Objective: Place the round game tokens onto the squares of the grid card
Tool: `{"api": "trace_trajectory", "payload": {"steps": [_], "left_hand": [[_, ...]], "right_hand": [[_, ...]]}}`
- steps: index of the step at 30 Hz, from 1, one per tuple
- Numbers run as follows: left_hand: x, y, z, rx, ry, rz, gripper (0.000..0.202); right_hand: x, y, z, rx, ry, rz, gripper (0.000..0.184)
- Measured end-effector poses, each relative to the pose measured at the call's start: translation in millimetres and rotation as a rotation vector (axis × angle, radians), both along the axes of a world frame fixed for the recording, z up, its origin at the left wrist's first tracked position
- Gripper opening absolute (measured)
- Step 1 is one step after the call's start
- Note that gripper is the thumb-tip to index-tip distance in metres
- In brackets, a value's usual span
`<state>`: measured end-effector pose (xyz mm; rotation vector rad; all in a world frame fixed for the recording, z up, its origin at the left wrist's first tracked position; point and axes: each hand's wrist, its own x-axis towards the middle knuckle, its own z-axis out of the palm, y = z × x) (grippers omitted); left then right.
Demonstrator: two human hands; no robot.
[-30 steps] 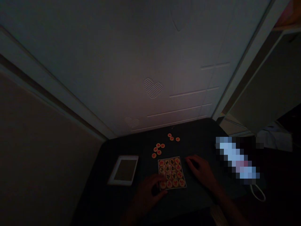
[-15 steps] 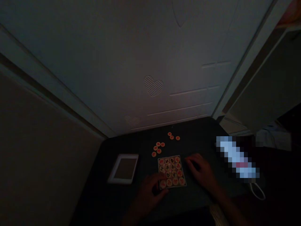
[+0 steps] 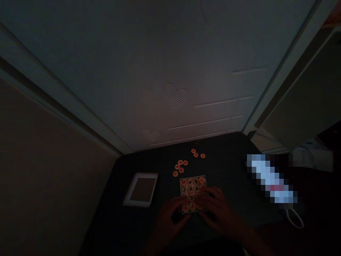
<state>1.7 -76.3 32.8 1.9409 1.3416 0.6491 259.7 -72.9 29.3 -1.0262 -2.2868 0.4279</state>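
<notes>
A square tray [image 3: 192, 177] lies on the dark table, filled with rows of round Chinese chess pieces [image 3: 190, 182] bearing red or black characters. My left hand [image 3: 170, 215] is curled round its near left corner, fingertips over the left column and thumb along the near edge. Across the right side of the tray reaches my right hand [image 3: 217, 209]. Its fingers are apart and lie over the pieces there, covering several; whether they pinch one is too dark to make out. Beyond the tray, loose red-marked pieces [image 3: 180, 162] lie face up in two groups.
A shallow white-rimmed box or lid [image 3: 146, 205] sits left of the tray. The dark tabletop [image 3: 226, 149] meets a pale panel [image 3: 128, 89] with embossed hearts. On the right lies a bright, blurred-out long object [image 3: 271, 181] with a white cord loop [image 3: 295, 219].
My right hand has moved left from beside the tray onto its right side, its fingers now over the pieces. My left hand stays at the tray's near left corner. The view has shifted slightly.
</notes>
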Motion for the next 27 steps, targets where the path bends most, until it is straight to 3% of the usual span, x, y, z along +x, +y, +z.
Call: {"api": "trace_trajectory", "payload": {"steps": [9, 16, 27], "left_hand": [[-1, -5, -0.3, 0.046, -0.002, 0.031, 0.034], [-1, -9, -4.6, 0.046, 0.002, 0.039, 0.036], [16, -3, 10.0, 0.147, 0.041, 0.049, 0.048]], "right_hand": [[0, 1, 0.0, 0.000, 0.024, 0.015, 0.034], [0, 1, -1.6, 0.007, 0.031, 0.021, 0.037], [2, 1, -5.9, 0.017, 0.077, -0.007, 0.045]]}}
